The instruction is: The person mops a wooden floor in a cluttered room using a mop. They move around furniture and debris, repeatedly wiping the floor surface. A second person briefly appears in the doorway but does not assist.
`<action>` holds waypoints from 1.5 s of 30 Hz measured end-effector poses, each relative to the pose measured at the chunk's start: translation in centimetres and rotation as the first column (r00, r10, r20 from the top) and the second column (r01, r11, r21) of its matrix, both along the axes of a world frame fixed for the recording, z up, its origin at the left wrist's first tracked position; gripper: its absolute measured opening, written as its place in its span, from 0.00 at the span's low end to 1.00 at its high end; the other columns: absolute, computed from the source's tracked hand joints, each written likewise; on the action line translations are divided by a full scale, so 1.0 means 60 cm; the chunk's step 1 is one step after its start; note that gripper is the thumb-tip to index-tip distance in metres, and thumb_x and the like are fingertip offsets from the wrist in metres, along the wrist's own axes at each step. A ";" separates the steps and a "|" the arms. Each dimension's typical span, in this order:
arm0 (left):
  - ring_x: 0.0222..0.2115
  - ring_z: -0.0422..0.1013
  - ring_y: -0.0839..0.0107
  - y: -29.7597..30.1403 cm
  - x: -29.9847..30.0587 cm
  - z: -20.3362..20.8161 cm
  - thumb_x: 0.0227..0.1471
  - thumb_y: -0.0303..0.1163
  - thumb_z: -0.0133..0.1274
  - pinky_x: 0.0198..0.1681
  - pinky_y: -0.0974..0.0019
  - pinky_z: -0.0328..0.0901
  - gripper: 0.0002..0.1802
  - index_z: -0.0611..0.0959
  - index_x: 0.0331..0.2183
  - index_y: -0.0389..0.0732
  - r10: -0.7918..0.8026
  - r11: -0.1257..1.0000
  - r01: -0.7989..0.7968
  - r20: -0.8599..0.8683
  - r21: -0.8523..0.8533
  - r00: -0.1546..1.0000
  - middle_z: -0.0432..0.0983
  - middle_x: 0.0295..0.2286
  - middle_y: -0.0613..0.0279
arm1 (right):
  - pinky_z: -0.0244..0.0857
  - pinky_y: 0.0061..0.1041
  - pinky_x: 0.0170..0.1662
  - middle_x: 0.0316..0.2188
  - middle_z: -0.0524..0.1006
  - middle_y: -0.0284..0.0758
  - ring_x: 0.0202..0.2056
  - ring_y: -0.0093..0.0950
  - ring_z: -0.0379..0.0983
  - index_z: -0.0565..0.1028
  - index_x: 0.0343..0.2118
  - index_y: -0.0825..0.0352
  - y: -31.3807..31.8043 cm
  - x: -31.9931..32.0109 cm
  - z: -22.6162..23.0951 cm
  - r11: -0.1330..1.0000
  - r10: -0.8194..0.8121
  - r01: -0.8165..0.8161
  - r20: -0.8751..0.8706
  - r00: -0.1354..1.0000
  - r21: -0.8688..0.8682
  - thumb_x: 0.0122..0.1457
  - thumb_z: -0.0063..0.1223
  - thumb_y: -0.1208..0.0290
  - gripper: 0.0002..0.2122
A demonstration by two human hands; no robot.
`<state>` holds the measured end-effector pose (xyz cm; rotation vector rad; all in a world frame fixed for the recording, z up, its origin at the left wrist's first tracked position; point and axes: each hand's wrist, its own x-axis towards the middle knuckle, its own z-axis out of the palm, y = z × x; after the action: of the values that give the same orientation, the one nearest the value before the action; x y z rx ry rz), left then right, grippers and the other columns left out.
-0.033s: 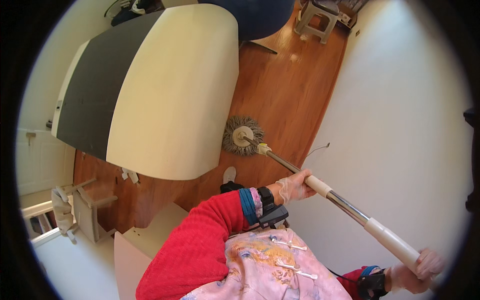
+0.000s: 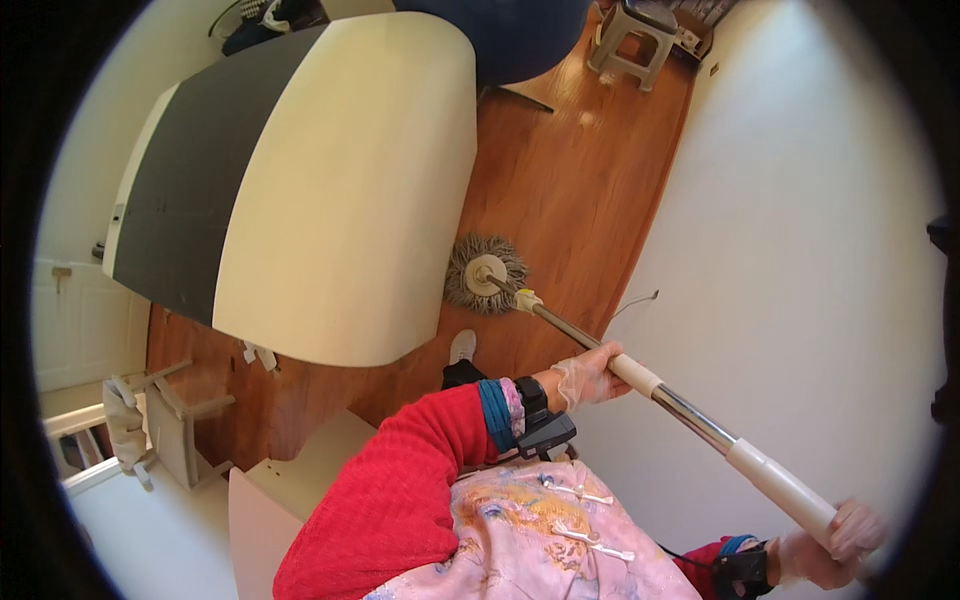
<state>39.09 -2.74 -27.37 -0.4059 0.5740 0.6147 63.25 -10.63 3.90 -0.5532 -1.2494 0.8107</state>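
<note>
A mop (image 2: 695, 416) slants across the view, its metal pole fitted with white grips. Its round head (image 2: 486, 274) of grey strands lies on the wooden floor, close beside the table's right edge. My left hand (image 2: 590, 374), in what looks like a thin clear glove, is closed around the pole at the lower white grip. At the lower right, my right hand (image 2: 838, 543) wraps the top end of the handle, also in a clear glove. That hand is slightly blurred.
A cream and dark grey table (image 2: 350, 190) fills the upper left. A white wall (image 2: 790, 260) runs along the right. A grey stool (image 2: 632, 45) stands far off, near a dark blue rounded object (image 2: 510, 40). A chair (image 2: 175, 430) is at lower left. My shoe (image 2: 462, 346) shows below the mop head.
</note>
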 end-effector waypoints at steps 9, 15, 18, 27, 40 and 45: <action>0.39 0.70 0.67 0.054 0.001 -0.044 0.52 0.38 0.47 0.43 0.65 0.68 0.13 0.69 0.36 0.40 -0.054 0.995 0.062 -0.110 0.076 0.992 0.72 0.36 0.57 | 0.60 0.24 0.30 0.17 0.63 0.30 0.20 0.22 0.61 0.63 0.22 0.63 -0.008 -0.053 -0.030 0.992 -0.116 0.110 0.105 0.988 0.057 0.51 0.44 0.68 0.07; 0.32 0.71 0.62 0.257 -0.073 -0.101 0.52 0.31 0.46 0.38 0.57 0.71 0.09 0.68 0.34 0.35 0.145 0.980 -0.138 -0.036 0.144 0.989 0.70 0.30 0.54 | 0.64 0.40 0.49 0.25 0.66 0.31 0.28 0.27 0.67 0.63 0.27 0.60 0.056 -0.142 -0.147 0.924 -0.347 0.376 0.272 0.898 -0.061 0.53 0.48 0.63 0.09; 0.32 0.72 0.63 0.311 -0.108 -0.117 0.58 0.42 0.44 0.37 0.59 0.72 0.16 0.67 0.35 0.37 0.300 0.879 -0.214 -0.144 0.426 0.943 0.71 0.30 0.53 | 0.64 0.40 0.49 0.26 0.68 0.32 0.29 0.28 0.69 0.64 0.29 0.60 0.097 -0.228 -0.220 0.844 -0.486 0.533 0.324 0.812 -0.068 0.55 0.46 0.69 0.05; 0.33 0.73 0.63 0.371 -0.160 -0.086 0.61 0.40 0.36 0.41 0.59 0.71 0.14 0.67 0.35 0.39 0.300 0.880 -0.156 -0.271 0.449 0.915 0.73 0.30 0.53 | 0.55 0.47 0.56 0.34 0.73 0.34 0.46 0.38 0.69 0.67 0.37 0.62 0.133 -0.302 -0.245 0.900 -0.312 0.385 0.315 0.896 -0.203 0.56 0.49 0.70 0.07; 0.41 0.71 0.63 0.097 0.004 0.070 0.60 0.39 0.42 0.49 0.58 0.67 0.13 0.67 0.42 0.41 -0.199 0.902 0.216 -0.084 0.374 0.976 0.71 0.39 0.54 | 0.68 0.38 0.41 0.21 0.64 0.30 0.26 0.26 0.66 0.63 0.25 0.62 -0.100 -0.140 -0.044 0.655 -0.732 0.756 0.253 0.632 0.004 0.44 0.46 0.67 0.08; 0.38 0.72 0.65 0.093 0.047 0.031 0.55 0.37 0.48 0.46 0.57 0.66 0.14 0.66 0.41 0.43 -0.266 0.919 0.302 -0.168 0.254 0.949 0.71 0.36 0.58 | 0.65 0.34 0.40 0.20 0.63 0.30 0.26 0.24 0.65 0.63 0.25 0.62 -0.119 -0.154 -0.085 0.454 -0.851 0.883 0.235 0.469 -0.118 0.42 0.44 0.68 0.07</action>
<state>41.89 2.83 -25.49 -0.0145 0.6483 0.4331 54.04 -17.75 -1.23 -1.3335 -0.7955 -0.0063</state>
